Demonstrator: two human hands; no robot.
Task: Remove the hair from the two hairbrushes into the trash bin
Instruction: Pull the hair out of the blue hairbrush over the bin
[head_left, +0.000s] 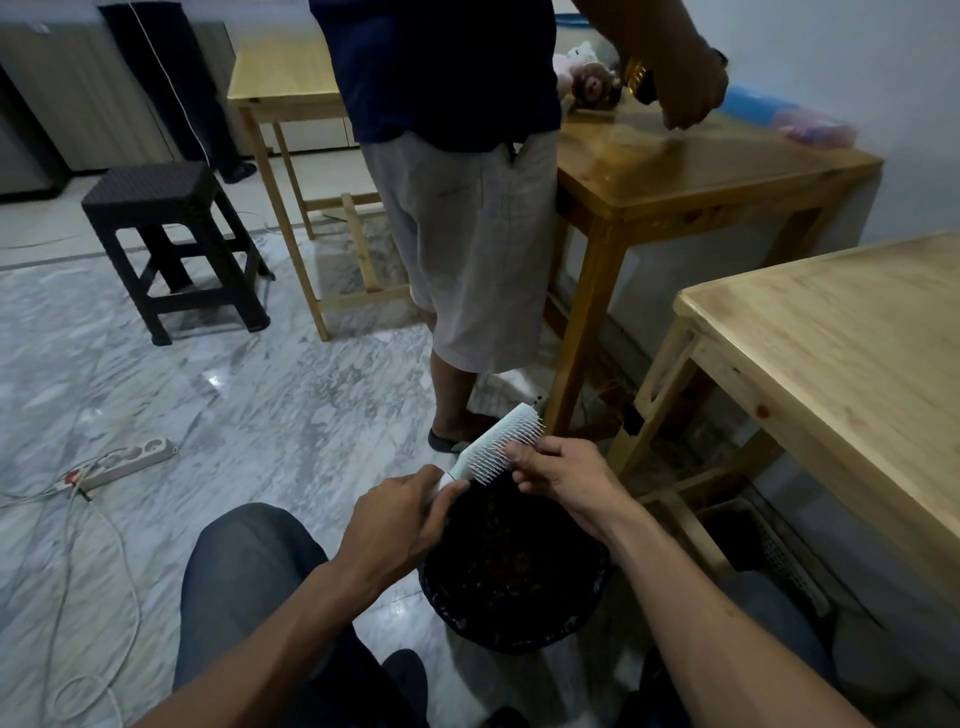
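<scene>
Left hand (402, 519) wrapped around handle of white hairbrush (496, 444), held tilted above black trash bin (514, 571). Right hand (558, 470) fingertips pinching at bristles. Bin on floor between knees.

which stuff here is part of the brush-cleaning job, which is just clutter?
In the job:
- white hairbrush
- left hand, gripping its handle
- right hand, fingers at the bristles
- black trash bin under the brush

Lying about:
- dark stool
- power strip
- plush toys
- bystander
</scene>
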